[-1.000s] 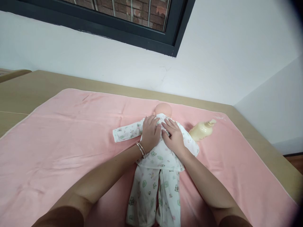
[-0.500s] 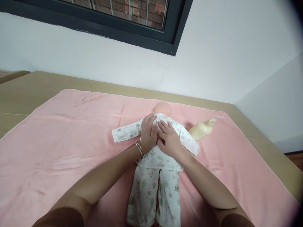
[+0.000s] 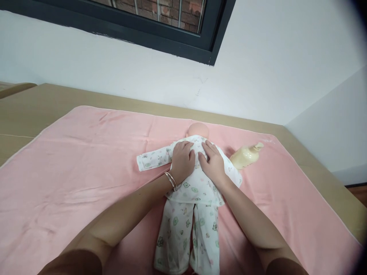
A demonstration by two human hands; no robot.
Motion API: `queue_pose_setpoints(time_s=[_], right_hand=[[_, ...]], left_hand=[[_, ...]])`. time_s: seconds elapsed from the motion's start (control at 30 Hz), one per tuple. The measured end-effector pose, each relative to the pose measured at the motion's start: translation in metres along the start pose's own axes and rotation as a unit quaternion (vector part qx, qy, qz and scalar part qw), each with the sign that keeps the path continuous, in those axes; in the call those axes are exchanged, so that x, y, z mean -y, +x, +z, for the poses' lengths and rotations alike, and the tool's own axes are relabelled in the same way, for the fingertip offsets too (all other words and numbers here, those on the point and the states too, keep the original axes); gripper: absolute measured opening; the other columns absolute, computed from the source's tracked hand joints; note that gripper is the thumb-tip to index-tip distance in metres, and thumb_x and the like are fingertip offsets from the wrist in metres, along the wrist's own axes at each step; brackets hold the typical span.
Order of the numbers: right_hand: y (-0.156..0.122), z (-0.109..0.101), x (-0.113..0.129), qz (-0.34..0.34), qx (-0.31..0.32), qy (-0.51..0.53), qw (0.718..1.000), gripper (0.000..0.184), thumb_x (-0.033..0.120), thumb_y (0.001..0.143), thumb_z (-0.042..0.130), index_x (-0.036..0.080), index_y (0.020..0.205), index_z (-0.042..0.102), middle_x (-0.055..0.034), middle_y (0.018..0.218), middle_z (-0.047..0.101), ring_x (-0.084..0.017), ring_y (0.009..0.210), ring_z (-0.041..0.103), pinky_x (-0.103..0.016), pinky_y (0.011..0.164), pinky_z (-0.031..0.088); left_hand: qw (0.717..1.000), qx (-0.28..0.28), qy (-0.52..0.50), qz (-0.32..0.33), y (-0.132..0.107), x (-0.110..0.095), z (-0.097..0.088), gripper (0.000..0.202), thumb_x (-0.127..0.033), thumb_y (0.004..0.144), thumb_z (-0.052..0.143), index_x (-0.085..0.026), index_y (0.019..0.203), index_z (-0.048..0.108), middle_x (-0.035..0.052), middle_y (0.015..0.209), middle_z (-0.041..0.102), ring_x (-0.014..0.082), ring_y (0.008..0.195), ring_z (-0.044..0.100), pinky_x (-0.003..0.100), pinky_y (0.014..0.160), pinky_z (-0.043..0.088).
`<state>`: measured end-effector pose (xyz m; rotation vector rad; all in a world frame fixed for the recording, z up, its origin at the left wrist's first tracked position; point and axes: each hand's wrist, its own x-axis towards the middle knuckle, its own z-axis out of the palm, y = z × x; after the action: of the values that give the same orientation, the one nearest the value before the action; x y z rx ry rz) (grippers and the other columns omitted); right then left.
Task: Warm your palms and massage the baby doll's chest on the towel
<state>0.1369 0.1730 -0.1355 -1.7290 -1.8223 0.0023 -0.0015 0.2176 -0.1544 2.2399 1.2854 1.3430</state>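
A baby doll in a white patterned top and matching trousers lies stretched out, its bald head at the far end. No facial features show on the head. My left hand rests on one side of the doll's upper body, fingers laid over the cloth, bangles at the wrist. On the other side lies my right hand, flat with its thumb spread. A gap of patterned cloth shows between the two hands. Neither grips anything.
A cream pump bottle lies on its side by the doll's right-hand sleeve. Beneath both is a pink blanket spread over a wooden table. Behind stands a white wall with a dark-framed window.
My hands have slid apart from the middle of the doll's upper body towards its sides. The top's cloth now shows between them. Doll and bottle stay in place.
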Motion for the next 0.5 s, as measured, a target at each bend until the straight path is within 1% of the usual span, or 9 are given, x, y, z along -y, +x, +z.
queue_pose_setpoints(time_s=[0.1,0.17,0.23,0.3,0.4,0.5], right_hand=[[-0.001,-0.001,0.001,0.021,-0.023,-0.032,0.999,0.061,0.042,0.092,0.051,0.006,0.141,0.046,-0.0207,0.144,0.049,-0.032,0.137,0.041,-0.050,0.116,0.032],[0.000,-0.001,0.001,0.022,-0.032,-0.054,0.998,0.059,0.044,0.093,0.049,0.005,0.137,0.050,-0.0214,0.139,0.054,-0.034,0.135,0.044,-0.051,0.115,0.033],[0.001,-0.001,-0.001,0.012,-0.026,-0.067,0.997,0.056,0.043,0.095,0.047,0.004,0.134,0.053,-0.0215,0.135,0.056,-0.035,0.133,0.045,-0.051,0.114,0.033],[0.004,0.000,-0.005,-0.002,-0.007,-0.071,0.997,0.056,0.041,0.095,0.046,0.004,0.137,0.050,-0.0215,0.137,0.055,-0.035,0.133,0.045,-0.051,0.115,0.032],[0.005,0.001,-0.010,-0.024,0.019,-0.073,0.997,0.056,0.038,0.096,0.044,0.006,0.142,0.044,-0.0201,0.145,0.048,-0.034,0.136,0.042,-0.053,0.115,0.030],[0.002,0.000,-0.007,-0.036,0.017,-0.084,0.996,0.052,0.035,0.097,0.041,0.009,0.142,0.047,-0.0181,0.145,0.048,-0.032,0.137,0.043,-0.051,0.114,0.033]], left_hand=[[0.999,0.025,0.034,0.009,0.002,0.001,0.001,0.033,-0.022,0.091,0.044,-0.013,0.119,0.058,0.0137,0.117,0.061,0.0278,0.114,0.053,0.046,0.105,0.043],[0.998,0.040,0.051,0.021,0.003,0.004,0.003,0.037,-0.025,0.091,0.044,-0.011,0.123,0.055,0.0156,0.125,0.059,0.0296,0.121,0.051,0.048,0.109,0.039],[0.996,0.053,0.060,0.034,0.004,0.006,0.005,0.040,-0.026,0.092,0.043,-0.010,0.127,0.054,0.0161,0.132,0.057,0.0306,0.128,0.047,0.050,0.114,0.035],[0.995,0.062,0.059,0.047,0.005,0.009,0.006,0.040,-0.026,0.093,0.042,-0.010,0.129,0.054,0.0146,0.135,0.057,0.0301,0.132,0.045,0.050,0.116,0.032],[0.995,0.062,0.043,0.061,0.005,0.008,0.005,0.038,-0.025,0.095,0.040,-0.014,0.128,0.056,0.0106,0.134,0.059,0.0268,0.130,0.049,0.049,0.115,0.035],[0.995,0.047,0.044,0.079,0.004,0.003,0.001,0.034,-0.024,0.095,0.040,-0.016,0.122,0.059,0.0108,0.130,0.063,0.0246,0.125,0.054,0.046,0.111,0.041]])
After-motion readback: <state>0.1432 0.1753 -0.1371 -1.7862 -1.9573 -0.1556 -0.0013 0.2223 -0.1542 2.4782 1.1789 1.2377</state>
